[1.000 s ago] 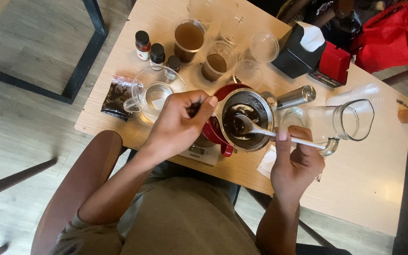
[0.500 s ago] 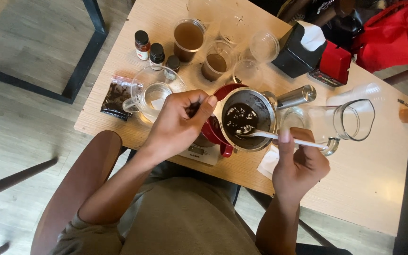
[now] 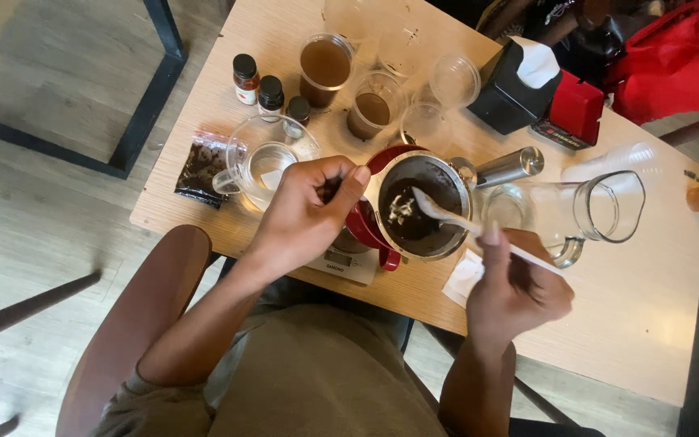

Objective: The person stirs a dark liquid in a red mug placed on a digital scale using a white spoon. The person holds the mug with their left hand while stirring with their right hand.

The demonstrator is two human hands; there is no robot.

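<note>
A red coffee press (image 3: 414,202) with dark wet grounds stands on a small white scale (image 3: 345,263) at the wooden table's near edge. My left hand (image 3: 305,214) grips the press by its red handle side. My right hand (image 3: 515,291) holds a white plastic spoon (image 3: 455,218) whose bowl dips into the grounds. A metal cylinder (image 3: 507,166) lies just right of the press.
A clear glass pitcher (image 3: 588,206) lies right of the press. A glass cup (image 3: 264,158), a dark packet (image 3: 202,166), three small bottles (image 3: 269,93), several plastic cups with brown liquid (image 3: 325,69), a black tissue box (image 3: 515,81) and a red item (image 3: 576,109) stand behind. A wooden chair back (image 3: 135,324) is near left.
The spoon's bowl has shifted within the press, moving through the grounds. My left hand has kept its hold on the press.
</note>
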